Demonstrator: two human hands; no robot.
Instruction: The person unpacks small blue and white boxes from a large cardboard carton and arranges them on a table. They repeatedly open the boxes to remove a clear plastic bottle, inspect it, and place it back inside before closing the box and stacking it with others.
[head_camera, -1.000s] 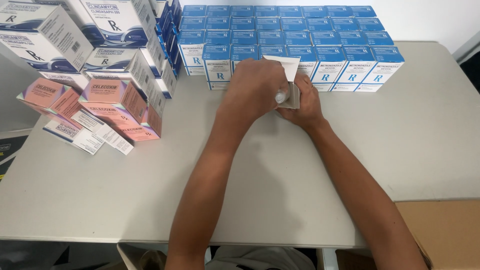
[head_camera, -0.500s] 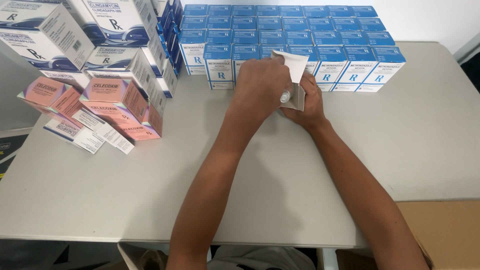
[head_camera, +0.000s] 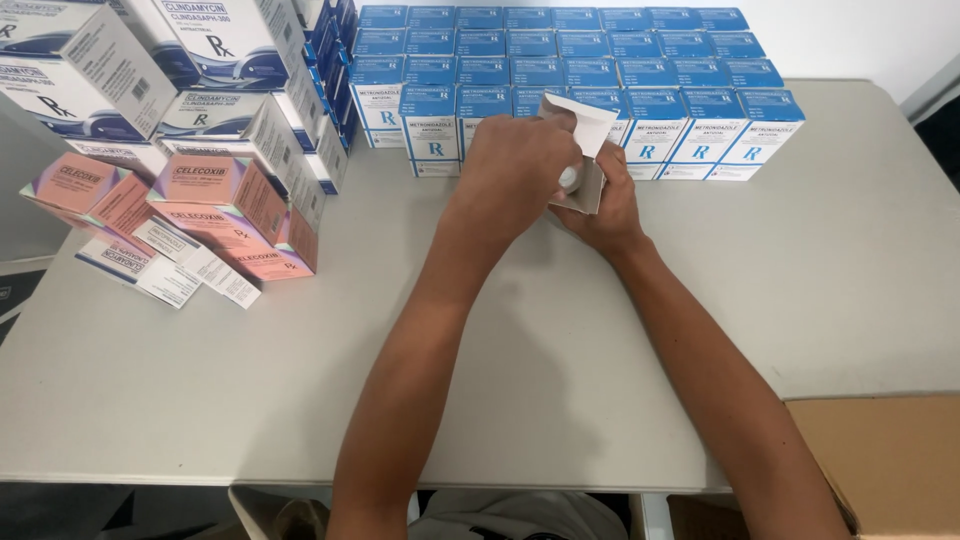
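The small carton (head_camera: 585, 150) is held above the grey table (head_camera: 850, 260), at about twelve o'clock from the person, just in front of the rows of blue and white boxes (head_camera: 600, 70). Its white top flap stands open and tilts up to the right. In its mouth a small round whitish thing shows, but it is too small to tell what it is. The right hand (head_camera: 600, 205) grasps the carton from below, with fingers wrapped around its body. The left hand (head_camera: 515, 165) is closed over the carton's left side and covers most of it.

At nine o'clock lie pink boxes (head_camera: 200, 205), tilted, with white paper leaflets (head_camera: 185, 275) beside them. At ten o'clock stand large white boxes (head_camera: 150, 60) in a pile. At five o'clock a brown cardboard box (head_camera: 890, 460) is at the table's edge.

Compared with half a second ago, the hands and the open flap are almost in the same place.
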